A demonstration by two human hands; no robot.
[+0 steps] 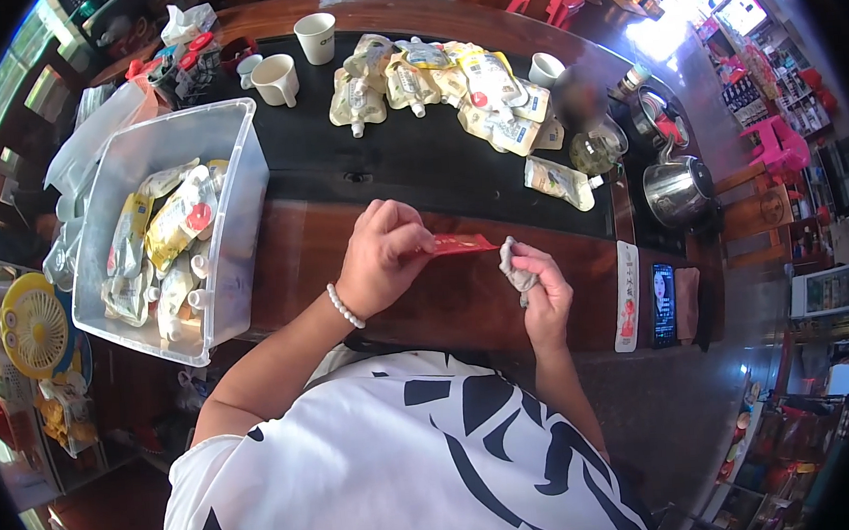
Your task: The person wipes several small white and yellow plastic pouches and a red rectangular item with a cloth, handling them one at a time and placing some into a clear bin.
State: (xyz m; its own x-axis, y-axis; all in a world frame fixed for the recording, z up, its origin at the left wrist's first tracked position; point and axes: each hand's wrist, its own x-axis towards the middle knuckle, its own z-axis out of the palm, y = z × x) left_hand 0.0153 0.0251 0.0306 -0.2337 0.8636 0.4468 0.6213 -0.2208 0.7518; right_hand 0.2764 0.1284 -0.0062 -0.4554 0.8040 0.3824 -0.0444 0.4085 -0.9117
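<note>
My left hand [388, 256], with a white bead bracelet at its wrist, grips one end of a small flat red packet [464, 244] over the table's front part. A crumpled greyish cloth [518, 269] is pinched in my right hand [543, 279], at the packet's other end. Whether the right fingers also hold the packet cannot be told. Beyond the hands, several spouted pouches [412, 81] lie heaped on the black table inlay. One spouted pouch [559, 180] lies apart, nearer to me. More pouches [178, 219] fill part of a clear plastic bin [238, 293] at the left.
Cups [316, 40] stand at the back, beside jars and a tissue pack. To the right are a glass teapot [597, 147], a steel kettle [678, 190], a long white printed strip [626, 299] and a lit phone [663, 304]. A yellow fan [36, 325] is at far left.
</note>
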